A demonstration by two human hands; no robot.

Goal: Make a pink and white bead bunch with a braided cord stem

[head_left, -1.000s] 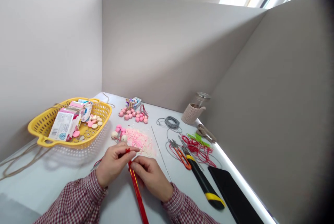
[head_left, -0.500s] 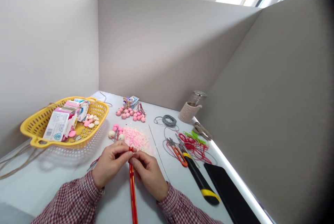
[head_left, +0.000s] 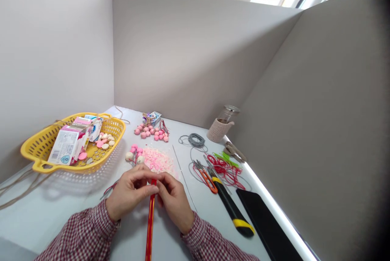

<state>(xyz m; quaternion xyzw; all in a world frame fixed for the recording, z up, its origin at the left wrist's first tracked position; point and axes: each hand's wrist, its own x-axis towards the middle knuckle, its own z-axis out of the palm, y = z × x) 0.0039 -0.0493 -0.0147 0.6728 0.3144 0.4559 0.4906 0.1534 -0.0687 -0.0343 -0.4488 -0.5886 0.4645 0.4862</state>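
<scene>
A red ribbon with gold edges [head_left: 150, 224] runs from between my hands down toward the near edge of the view. My left hand [head_left: 131, 190] pinches its upper end, thumb and fingers closed from the left. From the right, my right hand [head_left: 174, 196] grips the same end, its fingertips meeting the left ones. The fingers cover part of the ribbon's top. Just beyond them lies a pile of pink and white shavings [head_left: 158, 160]. Pink and white balls [head_left: 134, 153] on cords sit left of the pile.
At left stands a yellow basket [head_left: 36, 165] with boxes and pink and white pieces. Pink balls [head_left: 149, 131] lie farther back. On the right are grey cord [head_left: 196, 140], red cord [head_left: 224, 169], orange snips [head_left: 209, 182], a black-and-yellow-handled tool [head_left: 233, 208], a black slab [head_left: 265, 220] and a jar [head_left: 221, 127].
My fingers have come together over the ribbon's top end, covering more of it. The ribbon's lower part has swung slightly left. The view has shifted a little.
</scene>
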